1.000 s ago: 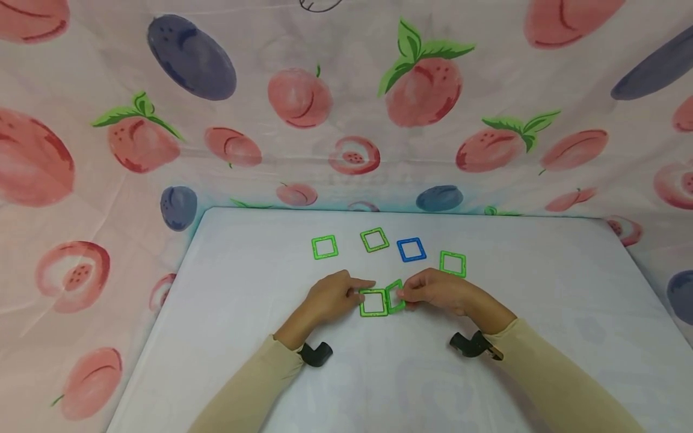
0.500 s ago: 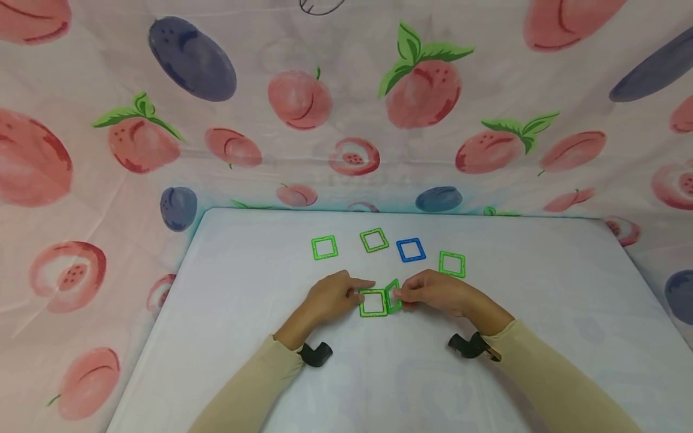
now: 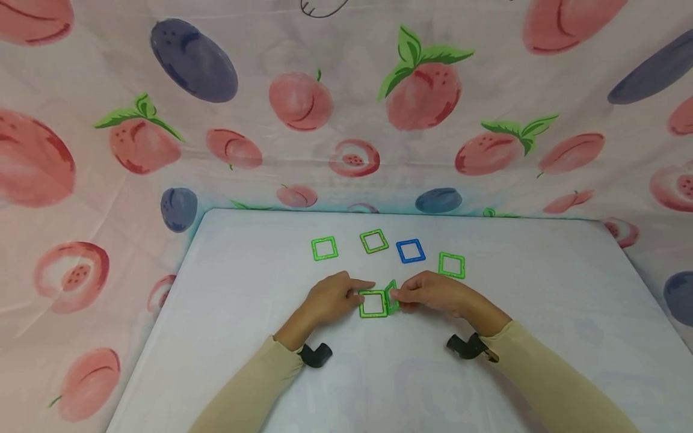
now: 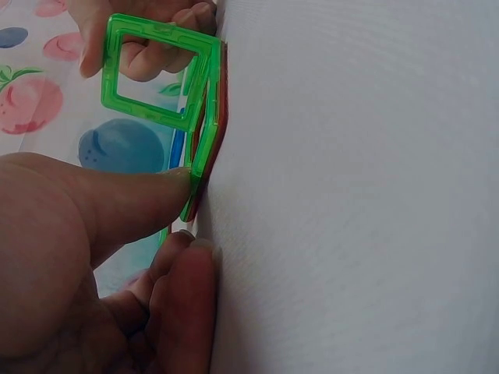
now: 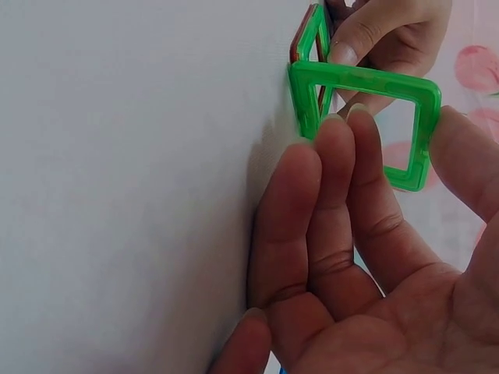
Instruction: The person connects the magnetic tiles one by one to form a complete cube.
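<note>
A green square magnetic tile (image 3: 373, 315) lies flat on the table, with a reddish layer under its green frame in the left wrist view. My left hand (image 3: 331, 299) holds it at the far left corner, thumb (image 4: 148, 199) on its edge and index finger stretched along its far side. Against its right edge stands a second green square magnetic tile (image 5: 366, 78), raised steeply and meeting the flat one along one side. Thumb and fingertips of my right hand (image 3: 435, 293) pinch this raised tile by its free side. In the head view, those fingers cover part of it.
Beyond the hands lie several square tiles: a green one (image 3: 316, 249) at left, another green one (image 3: 364, 243), a blue one (image 3: 401, 252) and a green one (image 3: 441, 264) near the right hand. The white table (image 3: 260, 288) meets a fruit-printed cloth (image 3: 243, 174) at the back.
My right hand has shifted slightly left, swinging the raised tile more upright toward the flat one. The left hand and flat tile stay in place.
</note>
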Action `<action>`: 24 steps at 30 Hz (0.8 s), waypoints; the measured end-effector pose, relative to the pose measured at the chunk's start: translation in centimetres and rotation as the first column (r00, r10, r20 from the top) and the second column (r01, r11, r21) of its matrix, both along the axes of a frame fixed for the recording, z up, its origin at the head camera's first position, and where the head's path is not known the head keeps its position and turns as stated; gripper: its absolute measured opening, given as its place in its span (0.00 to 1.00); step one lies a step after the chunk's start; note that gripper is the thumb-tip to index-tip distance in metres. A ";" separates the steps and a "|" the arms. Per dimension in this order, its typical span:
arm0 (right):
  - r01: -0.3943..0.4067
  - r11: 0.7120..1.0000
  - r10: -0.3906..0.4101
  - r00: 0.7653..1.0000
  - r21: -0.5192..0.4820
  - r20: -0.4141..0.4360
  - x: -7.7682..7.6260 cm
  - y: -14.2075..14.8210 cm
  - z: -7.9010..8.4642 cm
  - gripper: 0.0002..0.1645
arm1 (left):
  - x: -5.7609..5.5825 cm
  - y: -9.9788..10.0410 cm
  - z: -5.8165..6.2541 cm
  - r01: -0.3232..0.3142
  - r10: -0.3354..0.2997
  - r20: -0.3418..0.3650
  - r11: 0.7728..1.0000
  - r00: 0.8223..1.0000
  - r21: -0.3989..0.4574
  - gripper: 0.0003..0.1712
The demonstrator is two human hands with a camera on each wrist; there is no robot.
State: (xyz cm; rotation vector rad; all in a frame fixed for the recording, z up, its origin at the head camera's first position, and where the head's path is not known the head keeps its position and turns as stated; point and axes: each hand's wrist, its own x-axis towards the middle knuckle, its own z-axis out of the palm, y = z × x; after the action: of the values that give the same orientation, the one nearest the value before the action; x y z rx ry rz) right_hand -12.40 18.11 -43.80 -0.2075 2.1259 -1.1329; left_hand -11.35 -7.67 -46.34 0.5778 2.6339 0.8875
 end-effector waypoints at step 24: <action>0.012 1.000 -0.012 1.000 0.013 0.003 0.0 0.0 -0.2 0.26 | 0.1 0.0 -0.1 -0.010 0.010 0.000 1.000 1.000 -0.013 0.20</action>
State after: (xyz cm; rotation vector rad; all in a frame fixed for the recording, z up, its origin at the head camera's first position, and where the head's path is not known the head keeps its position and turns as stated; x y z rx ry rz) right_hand -12.36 18.07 -43.97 -0.1872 2.1341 -1.1247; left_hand -11.27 -7.66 -46.46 0.5619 2.6425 0.8729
